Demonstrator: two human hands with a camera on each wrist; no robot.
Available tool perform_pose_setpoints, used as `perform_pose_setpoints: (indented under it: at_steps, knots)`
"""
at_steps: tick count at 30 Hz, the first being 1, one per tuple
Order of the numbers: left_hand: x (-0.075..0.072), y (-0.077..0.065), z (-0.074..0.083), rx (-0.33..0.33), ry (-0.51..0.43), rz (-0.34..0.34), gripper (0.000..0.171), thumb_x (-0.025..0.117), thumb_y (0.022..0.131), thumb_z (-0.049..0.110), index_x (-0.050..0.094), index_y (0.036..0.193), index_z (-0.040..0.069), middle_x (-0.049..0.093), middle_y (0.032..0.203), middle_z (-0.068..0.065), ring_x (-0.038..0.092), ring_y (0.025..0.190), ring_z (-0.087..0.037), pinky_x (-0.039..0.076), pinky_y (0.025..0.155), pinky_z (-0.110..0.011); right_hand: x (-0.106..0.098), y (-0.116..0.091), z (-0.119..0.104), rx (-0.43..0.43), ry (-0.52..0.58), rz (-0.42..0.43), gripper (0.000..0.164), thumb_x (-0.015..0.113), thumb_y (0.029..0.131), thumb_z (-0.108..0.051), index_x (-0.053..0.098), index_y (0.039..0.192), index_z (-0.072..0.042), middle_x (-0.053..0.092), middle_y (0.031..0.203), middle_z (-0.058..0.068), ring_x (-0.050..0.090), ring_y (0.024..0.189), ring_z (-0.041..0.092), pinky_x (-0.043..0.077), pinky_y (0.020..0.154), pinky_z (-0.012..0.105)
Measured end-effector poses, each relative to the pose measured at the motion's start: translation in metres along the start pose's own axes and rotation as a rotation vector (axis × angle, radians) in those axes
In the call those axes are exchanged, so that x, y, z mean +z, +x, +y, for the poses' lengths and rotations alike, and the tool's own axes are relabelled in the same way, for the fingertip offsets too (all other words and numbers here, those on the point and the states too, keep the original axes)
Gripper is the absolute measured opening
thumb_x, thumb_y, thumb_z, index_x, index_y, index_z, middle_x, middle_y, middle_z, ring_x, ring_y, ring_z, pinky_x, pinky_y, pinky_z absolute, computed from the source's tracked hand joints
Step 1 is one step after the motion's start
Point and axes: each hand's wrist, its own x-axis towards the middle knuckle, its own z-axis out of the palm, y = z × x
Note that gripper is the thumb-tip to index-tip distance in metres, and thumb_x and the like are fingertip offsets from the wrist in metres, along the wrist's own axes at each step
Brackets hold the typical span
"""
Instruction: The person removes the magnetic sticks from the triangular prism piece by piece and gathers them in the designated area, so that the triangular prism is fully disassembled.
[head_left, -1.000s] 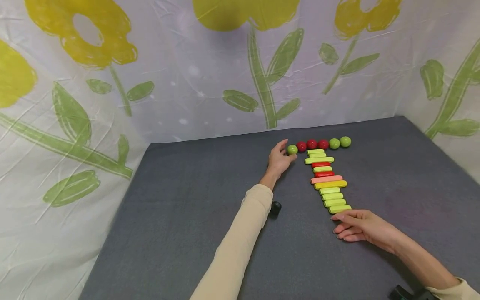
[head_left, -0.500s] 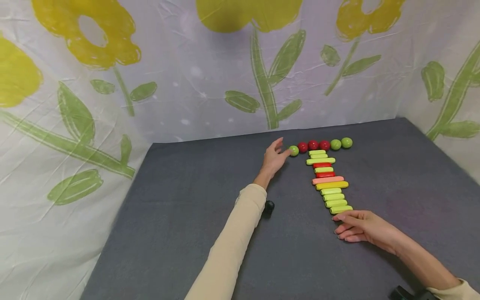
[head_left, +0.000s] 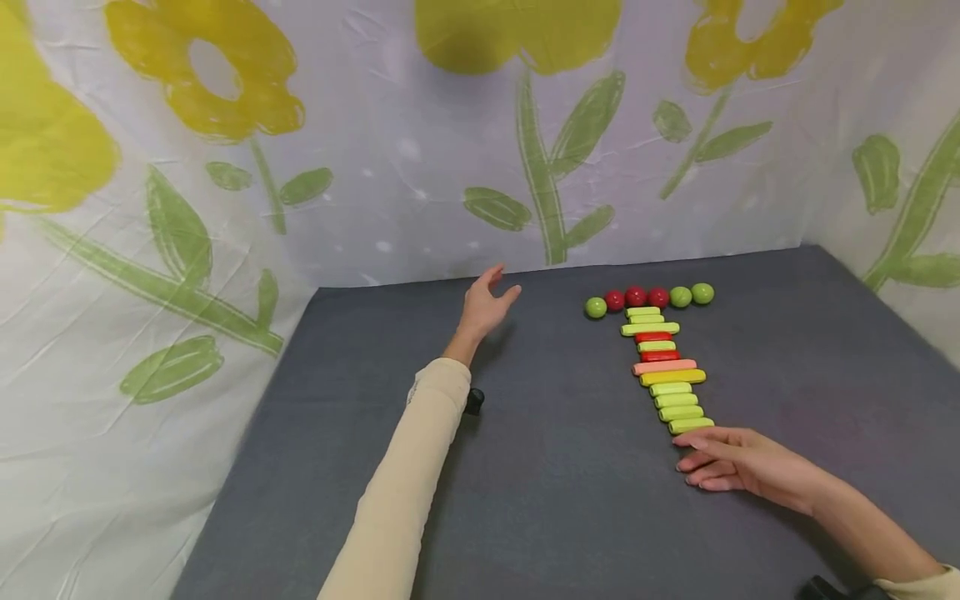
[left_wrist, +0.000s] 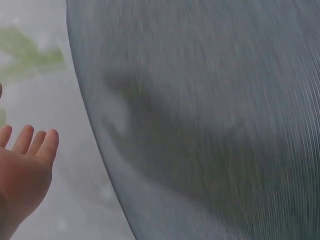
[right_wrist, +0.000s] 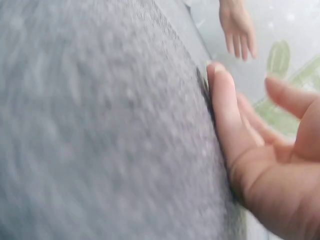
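My left hand (head_left: 483, 307) is over the back of the dark table, left of the ball row, holding nothing; its fingers spread in the left wrist view, above its own shadow. The leftmost ball is green (head_left: 596, 307). Beside it are red balls (head_left: 636, 297) and two more green balls (head_left: 692, 295) in one row. Below the row runs a column of short sticks, lime (head_left: 677, 401), red (head_left: 660, 356), pink (head_left: 664, 367) and yellow (head_left: 672, 377). At the column's near end, my right hand (head_left: 742, 467) rests with relaxed fingers by the lowest lime stick (head_left: 691, 426).
A dark grey cloth (head_left: 555, 500) covers the table. Behind and at both sides hangs a white curtain (head_left: 375, 217) printed with yellow flowers. Black wrist gear (head_left: 474, 402) shows by the left sleeve (head_left: 408, 467), and more (head_left: 821, 588) at the right wrist.
My left hand has come away from the leftmost green ball and moved left. The balls and sticks keep their arrangement, and the right hand stays by the column's near end. The head view shifts slightly.
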Motion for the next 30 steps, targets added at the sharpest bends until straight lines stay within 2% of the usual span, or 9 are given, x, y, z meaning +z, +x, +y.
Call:
perform_pose_setpoints:
  at_steps: [4,8,12,15,18,20,22,25,30]
  knots:
    - [-0.025,-0.002,-0.009,0.000,0.076,0.027,0.056,0.058,0.097,0.029,0.038,0.146,0.009,0.042,0.145,-0.009,0.037,0.133,-0.024,0.034,0.105,-0.042,-0.008,-0.002,-0.006,-0.088,0.178,-0.207,0.043,0.019,0.107,-0.012,0.050,0.138,-0.010,0.057,0.128,0.016,0.055,0.118,0.026,0.040,0.102,0.039]
    - [-0.050,-0.004,-0.016,0.001,0.168,0.053,0.057,0.053,0.099,0.035,0.037,0.147,0.009,0.039,0.146,-0.011,0.033,0.135,-0.026,0.030,0.108,-0.045,-0.020,-0.002,-0.019,-0.234,0.419,-0.372,0.055,0.003,0.106,-0.019,0.040,0.145,-0.009,0.044,0.142,0.017,0.039,0.132,0.029,0.025,0.110,0.040]
    - [-0.071,-0.005,-0.016,0.011,0.278,0.038,0.059,0.046,0.100,0.043,0.035,0.148,0.010,0.036,0.148,-0.013,0.030,0.136,-0.030,0.028,0.108,-0.048,-0.032,-0.001,-0.032,-0.379,0.636,-0.429,0.064,-0.003,0.102,-0.035,0.035,0.148,-0.010,0.034,0.150,0.015,0.025,0.139,0.028,0.010,0.113,0.039]
    - [-0.084,-0.005,-0.015,0.019,0.388,0.019,0.062,0.039,0.100,0.049,0.032,0.149,0.012,0.033,0.149,-0.014,0.028,0.137,-0.032,0.026,0.108,-0.052,-0.042,0.001,-0.044,-0.478,0.653,-0.391,0.062,0.000,0.102,-0.038,0.031,0.150,-0.014,0.031,0.152,0.009,0.024,0.140,0.024,0.010,0.113,0.037]
    - [-0.094,-0.003,-0.011,0.043,0.505,0.016,0.064,0.034,0.100,0.051,0.030,0.150,0.011,0.031,0.150,-0.016,0.027,0.137,-0.034,0.024,0.108,-0.054,-0.051,0.003,-0.060,-0.561,0.352,-0.177,0.053,0.004,0.104,-0.034,0.015,0.154,-0.021,0.023,0.156,-0.001,0.023,0.140,0.013,0.019,0.112,0.030]
    - [-0.099,-0.001,-0.008,0.076,0.578,0.017,0.064,0.033,0.101,0.051,0.030,0.150,0.009,0.031,0.150,-0.017,0.027,0.137,-0.035,0.022,0.110,-0.053,-0.057,0.005,-0.072,-0.562,0.082,0.015,0.050,0.007,0.106,-0.032,0.002,0.155,-0.023,0.009,0.159,-0.003,0.010,0.143,0.012,0.014,0.114,0.028]
    - [-0.102,0.001,-0.003,0.110,0.636,0.018,0.065,0.032,0.101,0.050,0.031,0.149,0.006,0.031,0.149,-0.018,0.026,0.137,-0.035,0.019,0.111,-0.052,-0.064,0.009,-0.085,-0.528,-0.154,0.186,0.052,0.010,0.106,-0.034,-0.010,0.153,-0.021,-0.007,0.159,-0.002,-0.006,0.143,0.014,0.001,0.115,0.030]
    - [-0.106,0.003,0.006,0.141,0.716,0.012,0.065,0.032,0.102,0.050,0.030,0.149,0.005,0.031,0.149,-0.018,0.025,0.138,-0.035,0.014,0.112,-0.052,-0.070,0.015,-0.104,-0.456,-0.367,0.355,0.058,0.013,0.106,-0.038,-0.014,0.151,-0.013,-0.021,0.156,0.008,-0.025,0.138,0.027,-0.017,0.109,0.044]
    - [-0.112,0.006,0.017,0.120,0.811,-0.011,0.069,0.029,0.100,0.055,0.026,0.151,0.008,0.028,0.151,-0.017,0.020,0.140,-0.034,0.009,0.113,-0.052,-0.069,0.029,-0.136,-0.303,-0.722,0.564,0.067,0.017,0.104,-0.045,-0.010,0.151,-0.005,-0.018,0.155,0.019,-0.018,0.139,0.037,-0.010,0.106,0.061]
